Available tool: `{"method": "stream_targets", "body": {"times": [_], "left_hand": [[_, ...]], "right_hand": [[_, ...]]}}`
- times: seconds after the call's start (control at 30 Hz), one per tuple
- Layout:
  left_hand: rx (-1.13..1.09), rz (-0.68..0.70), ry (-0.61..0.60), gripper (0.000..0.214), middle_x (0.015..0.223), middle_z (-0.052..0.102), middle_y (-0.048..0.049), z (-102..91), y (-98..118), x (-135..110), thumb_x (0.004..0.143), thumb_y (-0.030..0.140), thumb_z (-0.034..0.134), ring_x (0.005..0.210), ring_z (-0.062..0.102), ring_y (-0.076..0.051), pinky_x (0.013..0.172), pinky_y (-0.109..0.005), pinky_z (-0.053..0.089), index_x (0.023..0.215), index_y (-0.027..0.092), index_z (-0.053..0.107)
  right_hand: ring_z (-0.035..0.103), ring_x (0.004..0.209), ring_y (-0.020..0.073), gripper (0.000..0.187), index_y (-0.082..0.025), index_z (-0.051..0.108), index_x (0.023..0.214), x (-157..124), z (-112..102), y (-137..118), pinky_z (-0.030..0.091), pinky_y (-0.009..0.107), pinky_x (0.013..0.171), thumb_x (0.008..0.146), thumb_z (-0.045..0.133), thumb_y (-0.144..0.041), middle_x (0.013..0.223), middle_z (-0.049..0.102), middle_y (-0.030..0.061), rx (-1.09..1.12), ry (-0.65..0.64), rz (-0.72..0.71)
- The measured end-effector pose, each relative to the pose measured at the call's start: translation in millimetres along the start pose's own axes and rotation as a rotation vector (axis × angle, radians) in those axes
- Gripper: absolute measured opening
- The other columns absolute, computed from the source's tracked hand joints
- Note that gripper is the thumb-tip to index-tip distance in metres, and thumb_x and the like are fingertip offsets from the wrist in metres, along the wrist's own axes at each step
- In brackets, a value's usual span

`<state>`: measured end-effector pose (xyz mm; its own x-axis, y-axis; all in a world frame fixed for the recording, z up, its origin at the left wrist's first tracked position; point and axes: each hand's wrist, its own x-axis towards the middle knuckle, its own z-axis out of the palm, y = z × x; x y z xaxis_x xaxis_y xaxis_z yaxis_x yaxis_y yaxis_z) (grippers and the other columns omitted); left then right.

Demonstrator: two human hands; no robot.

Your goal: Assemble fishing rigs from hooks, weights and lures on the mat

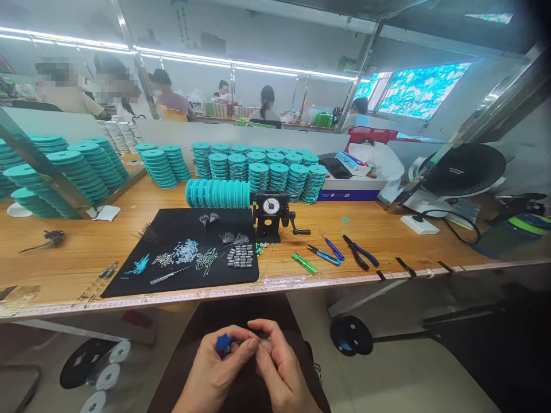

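Note:
Both my hands are low in the view, over my lap and below the table's front edge. My left hand (215, 367) is curled, with a small blue object (223, 343) between its thumb and fingers. My right hand (279, 364) is also closed, its fingertips pinched against the left hand's fingertips. What the right fingers pinch is too small to make out.
A wooden table (387, 235) carries a black mat (181, 275) with small metal parts, a black winding device (272, 215) with a row of teal spools (217, 194), stacked teal spools (258, 166), pliers (360, 252), small scissors (323, 254) and a green tube (304, 263). Other people work at benches behind. Black spools lie on the floor.

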<state>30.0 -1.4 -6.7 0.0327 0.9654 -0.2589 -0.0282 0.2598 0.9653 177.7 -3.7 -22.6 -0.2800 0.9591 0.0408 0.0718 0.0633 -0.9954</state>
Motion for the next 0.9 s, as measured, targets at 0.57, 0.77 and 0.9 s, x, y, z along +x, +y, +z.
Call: {"method": "stream_targets", "body": {"times": [0.57, 0.77, 0.9], "left_hand": [[-0.196, -0.026, -0.096, 0.064, 0.091, 0.069, -0.006, -9.3, -6.5, -6.5, 0.088, 0.051, 0.059, 0.046, 0.058, -0.01, 0.037, -0.018, 0.04, 0.134, 0.025, 0.024], [-0.251, -0.071, -0.067, 0.054, 0.079, 0.075, -0.0031, -10.4, -7.9, -4.6, 0.078, 0.049, 0.073, 0.042, 0.063, -0.012, 0.039, -0.018, 0.047, 0.096, 0.026, 0.028], [-0.222, -0.054, -0.141, 0.045, 0.077, 0.075, -0.0038, -10.8, -5.3, -5.7, 0.081, 0.048, 0.071, 0.045, 0.064, -0.01, 0.043, -0.018, 0.047, 0.093, 0.022, 0.036]], "right_hand": [[0.042, 0.06, 0.0127, 0.028, -0.019, 0.056, 0.082, 25.4, -46.1, -13.0, 0.035, 0.023, 0.054, 0.09, 0.059, -0.045, 0.067, 0.046, -0.0031, -0.039, 0.227, 0.025], [0.041, 0.06, 0.0126, 0.024, -0.02, 0.056, 0.082, 23.6, -52.0, -46.3, 0.036, 0.023, 0.054, 0.092, 0.057, -0.042, 0.068, 0.045, -0.0031, 0.019, 0.193, -0.016], [0.04, 0.06, 0.012, 0.024, -0.019, 0.056, 0.082, 18.4, -36.6, -53.6, 0.034, 0.023, 0.054, 0.093, 0.055, -0.041, 0.07, 0.046, -0.0022, 0.003, 0.044, -0.002]]}}
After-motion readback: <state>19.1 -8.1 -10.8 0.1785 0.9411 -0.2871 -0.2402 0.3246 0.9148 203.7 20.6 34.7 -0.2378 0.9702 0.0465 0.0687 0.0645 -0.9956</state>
